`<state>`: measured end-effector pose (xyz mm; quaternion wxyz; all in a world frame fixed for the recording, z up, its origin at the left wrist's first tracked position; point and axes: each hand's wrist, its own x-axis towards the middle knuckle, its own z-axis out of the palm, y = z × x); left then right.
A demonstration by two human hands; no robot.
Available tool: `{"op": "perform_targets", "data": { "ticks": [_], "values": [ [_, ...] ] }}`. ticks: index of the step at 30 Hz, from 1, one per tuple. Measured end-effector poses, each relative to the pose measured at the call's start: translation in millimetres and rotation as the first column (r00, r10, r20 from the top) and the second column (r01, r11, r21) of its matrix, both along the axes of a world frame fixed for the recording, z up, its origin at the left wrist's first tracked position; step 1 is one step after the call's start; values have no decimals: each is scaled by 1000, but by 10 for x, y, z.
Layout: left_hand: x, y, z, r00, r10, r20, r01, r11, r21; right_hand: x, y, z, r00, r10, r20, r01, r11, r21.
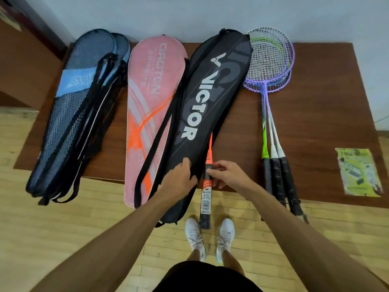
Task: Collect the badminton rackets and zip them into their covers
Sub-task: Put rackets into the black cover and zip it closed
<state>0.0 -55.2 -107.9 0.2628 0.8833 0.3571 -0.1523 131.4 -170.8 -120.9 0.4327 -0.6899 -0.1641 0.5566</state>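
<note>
The person stands at the near edge of the brown table [326, 102], leaning over the black VICTOR cover [202, 98], which lies lengthwise with its narrow end hanging past the table's lip toward their white shoes [194, 234]. The left hand [181, 179] has its fingers curled over the cover's right-hand edge low down, gripping the fabric, I'd guess to steady the opening. The right hand [226, 174] pinches the handle of the orange-shafted racket [207, 194] between thumb and fingertips. That racket's head is hidden inside the cover, while its shaft and handle run out along the edge and overhang the floor, so it looks only part way in. Whether the zip is undone there I can't tell. Three loose rackets [276, 175] wait just to the right, heads stacked by the wall, handles jutting off the table beside the right forearm, where an elbow could catch them. On the left the pink cover [151, 91] lies tight against the black one, with mesh covers [77, 98] beyond, so there's no slack that way. The free room is toward the person and on the bare wood near the leaflet [357, 171].
</note>
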Motion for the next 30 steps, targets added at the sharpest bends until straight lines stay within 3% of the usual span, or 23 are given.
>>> {"op": "perform_targets", "data": {
  "ticks": [2, 5, 10, 14, 19, 22, 26, 30],
  "values": [
    [-10, 10, 67, 999, 27, 18, -28, 999, 41, -2, 43, -5, 1000, -2, -15, 2, 1000, 3],
    [-31, 65, 176, 975, 155, 159, -154, 988, -20, 6, 61, 34, 997, -71, -21, 71, 997, 12],
    [64, 120, 456, 916, 269, 298, -183, 941, -286, -10, 185, 176, 970, -239, -50, 243, 963, 118],
    [91, 177, 514, 903, 277, 328, -178, 936, -303, -68, 309, 124, 949, -314, 2, 311, 941, 132],
    [94, 116, 389, 915, 258, 309, -152, 932, -329, -267, 448, -53, 900, -413, 138, 415, 910, 10],
    [37, 129, 273, 903, 283, 324, -161, 920, -356, -288, 428, -108, 913, -376, 157, 379, 925, 12],
    [32, 124, 197, 914, 250, 319, -126, 923, -364, -285, 236, -158, 960, -279, 6, 276, 953, 128],
    [78, 107, 178, 908, 227, 352, -98, 932, -349, -292, 296, -191, 939, -335, 78, 330, 941, 71]
  ]
}}
